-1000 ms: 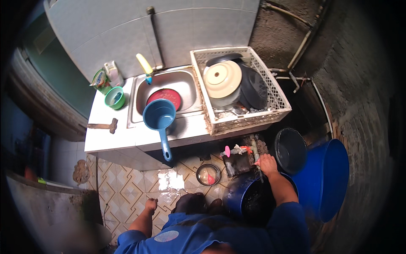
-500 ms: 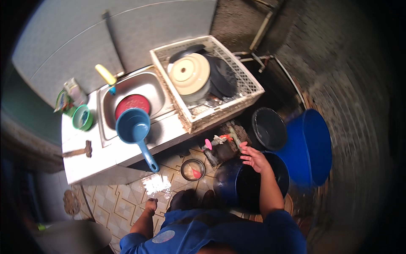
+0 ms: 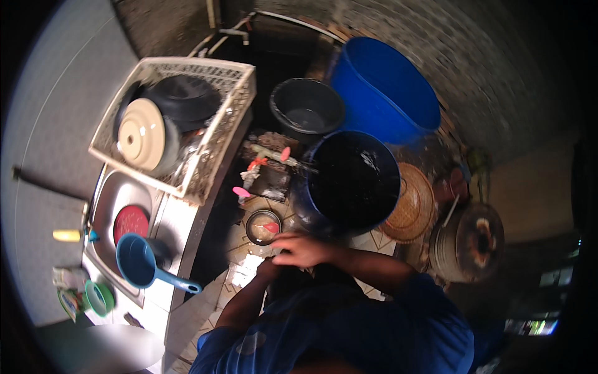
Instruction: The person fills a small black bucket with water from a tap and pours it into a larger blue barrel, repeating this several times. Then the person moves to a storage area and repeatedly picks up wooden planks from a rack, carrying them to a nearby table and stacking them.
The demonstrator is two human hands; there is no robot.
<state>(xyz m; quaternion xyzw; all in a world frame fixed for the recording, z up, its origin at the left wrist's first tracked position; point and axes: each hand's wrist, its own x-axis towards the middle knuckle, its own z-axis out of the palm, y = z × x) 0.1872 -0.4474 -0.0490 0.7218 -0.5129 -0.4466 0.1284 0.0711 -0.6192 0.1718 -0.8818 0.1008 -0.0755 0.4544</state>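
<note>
In front of my body, my right hand (image 3: 302,249) reaches leftward with its fingers apart and nothing held in them. Close below its fingertips is my left hand (image 3: 268,269), dark and partly covered, so its fingers cannot be made out. Just beyond the hands, a small round pan (image 3: 254,234) stands on the tiled floor with a red piece in it. A large dark blue drum (image 3: 391,159), seemingly full of dark liquid, stands ahead to the right. Pipes with a pink tap handle (image 3: 242,192) and a second pink handle (image 3: 286,154) lie left of the drum.
Along the left runs a counter with a steel sink (image 3: 107,198), a blue dipper (image 3: 138,260) and a white crate (image 3: 208,168) of dishes. A black basin (image 3: 308,115) and blue tub (image 3: 383,81) stand far off. At right are a woven tray (image 3: 414,202) and round metal object (image 3: 467,243).
My view has turned to the right, so the counter now lies farther left. My right hand has come from beside the drum to my left hand in front of my body.
</note>
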